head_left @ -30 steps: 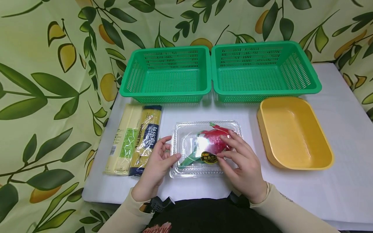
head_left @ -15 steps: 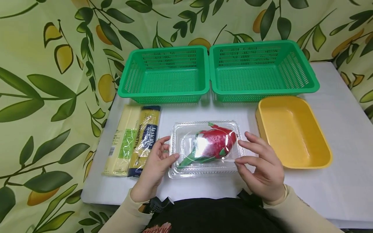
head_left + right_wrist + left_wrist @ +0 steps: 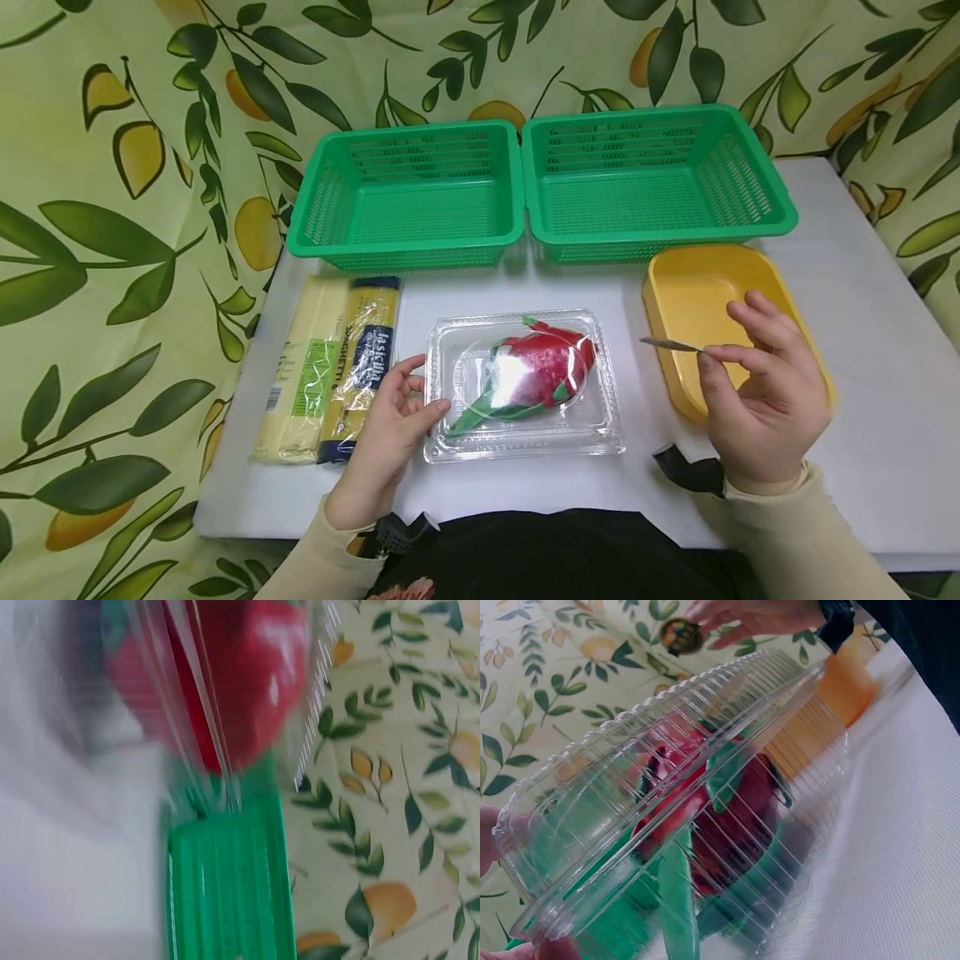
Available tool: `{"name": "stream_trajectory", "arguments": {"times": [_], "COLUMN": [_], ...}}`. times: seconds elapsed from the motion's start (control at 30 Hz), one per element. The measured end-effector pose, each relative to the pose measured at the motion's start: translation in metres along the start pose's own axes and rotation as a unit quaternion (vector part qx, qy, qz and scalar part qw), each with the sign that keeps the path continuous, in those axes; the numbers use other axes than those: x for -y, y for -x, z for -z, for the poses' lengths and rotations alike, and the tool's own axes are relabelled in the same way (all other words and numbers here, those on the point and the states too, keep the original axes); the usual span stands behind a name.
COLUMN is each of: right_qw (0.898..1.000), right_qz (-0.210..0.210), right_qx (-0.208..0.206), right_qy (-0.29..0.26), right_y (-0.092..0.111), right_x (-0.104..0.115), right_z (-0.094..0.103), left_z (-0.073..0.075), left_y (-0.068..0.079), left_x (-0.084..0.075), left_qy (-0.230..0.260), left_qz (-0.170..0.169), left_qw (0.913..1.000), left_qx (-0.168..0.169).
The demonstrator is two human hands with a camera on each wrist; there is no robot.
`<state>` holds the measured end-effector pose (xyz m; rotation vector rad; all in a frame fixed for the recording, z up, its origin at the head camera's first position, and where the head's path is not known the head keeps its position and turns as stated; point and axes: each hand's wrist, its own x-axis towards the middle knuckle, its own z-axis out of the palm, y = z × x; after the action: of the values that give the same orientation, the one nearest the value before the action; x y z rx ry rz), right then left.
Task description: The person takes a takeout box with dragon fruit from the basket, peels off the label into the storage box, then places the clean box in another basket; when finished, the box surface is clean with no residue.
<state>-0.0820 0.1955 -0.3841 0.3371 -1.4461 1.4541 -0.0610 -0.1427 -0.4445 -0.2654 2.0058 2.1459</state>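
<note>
Red-green dragon fruit (image 3: 536, 367), green baskets (image 3: 431, 208), yellow tub (image 3: 701, 287), leaf-patterned cloth (image 3: 150, 275)

A clear box (image 3: 592, 769) is slanting across the view, its ribbed sides catching light. Inside it, a red fruit (image 3: 742, 832) with green leaves is showing through the plastic. The left hand (image 3: 551, 949) is gripping the box's left end, only bits of fingers showing. Higher up, the right hand (image 3: 761, 616) is holding a round, dark sticker (image 3: 681, 636). Beyond the box, an orange tub (image 3: 849, 694) is standing on a white table (image 3: 900, 795). Leaf-patterned cloth (image 3: 592, 675) is filling the background.
</note>
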Motion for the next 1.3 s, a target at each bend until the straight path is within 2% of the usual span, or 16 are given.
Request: {"name": "stream_trajectory", "arguments": {"times": [0.07, 0.17, 0.2, 0.27, 0.33, 0.4, 0.47, 0.6, 0.63, 0.73, 0.83, 0.97, 1.07, 1.13, 1.3], "right_qw": [0.999, 0.990, 0.983, 0.966, 0.946, 0.921, 0.896, 0.845, 0.830, 0.785, 0.729, 0.683, 0.662, 0.654, 0.642], "right_qz": [-0.035, -0.107, -0.139, -0.216, -0.293, -0.366, -0.424, -0.507, -0.522, -0.540, -0.526, -0.515, -0.511, -0.504, -0.489], "right_qx": [0.003, 0.011, 0.012, 0.001, -0.017, -0.032, -0.030, 0.042, 0.075, 0.178, 0.301, 0.395, 0.430, 0.447, 0.468], "right_qy": [0.033, 0.090, 0.123, 0.143, 0.136, 0.131, 0.126, 0.165, 0.184, 0.245, 0.317, 0.336, 0.341, 0.346, 0.360], "right_y": [-0.007, -0.019, -0.024, -0.033, -0.040, -0.046, -0.052, -0.065, -0.068, -0.075, -0.081, -0.084, -0.084, -0.083, -0.080], "right_x": [-0.004, -0.014, -0.018, -0.025, -0.032, -0.038, -0.043, -0.055, -0.059, -0.070, -0.081, -0.092, -0.095, -0.096, -0.099], "right_z": [0.011, 0.032, 0.039, 0.051, 0.060, 0.066, 0.071, 0.080, 0.083, 0.091, 0.097, 0.099, 0.097, 0.097, 0.093], "left_z": [0.001, 0.001, 0.001, 0.001, 0.001, 0.001, 0.002, 0.002, 0.002, 0.001, 0.001, 0.000, 0.000, 0.000, 0.000], "left_y": [0.001, 0.002, 0.002, 0.002, 0.002, 0.003, 0.003, 0.003, 0.002, 0.003, 0.003, 0.002, 0.003, 0.003, 0.004], "left_x": [0.000, 0.000, 0.000, 0.000, 0.000, -0.001, 0.000, 0.000, -0.001, -0.002, -0.004, -0.006, -0.006, -0.006, -0.007], "left_qy": [0.002, 0.005, 0.006, 0.005, 0.002, 0.000, 0.000, 0.000, 0.000, 0.000, 0.000, -0.001, -0.003, -0.002, -0.002], "left_qz": [0.002, -0.003, -0.004, -0.007, -0.009, -0.010, -0.010, -0.013, -0.014, -0.015, -0.013, -0.007, -0.003, -0.002, 0.006], "left_qw": [1.0000, 1.0000, 1.0000, 0.9999, 0.9999, 0.9999, 0.9999, 0.9999, 0.9999, 0.9999, 0.9999, 1.0000, 1.0000, 1.0000, 1.0000], "left_qx": [0.001, 0.004, 0.005, 0.007, 0.007, 0.007, 0.007, 0.007, 0.007, 0.008, 0.007, -0.001, -0.001, 0.002, 0.005]}}
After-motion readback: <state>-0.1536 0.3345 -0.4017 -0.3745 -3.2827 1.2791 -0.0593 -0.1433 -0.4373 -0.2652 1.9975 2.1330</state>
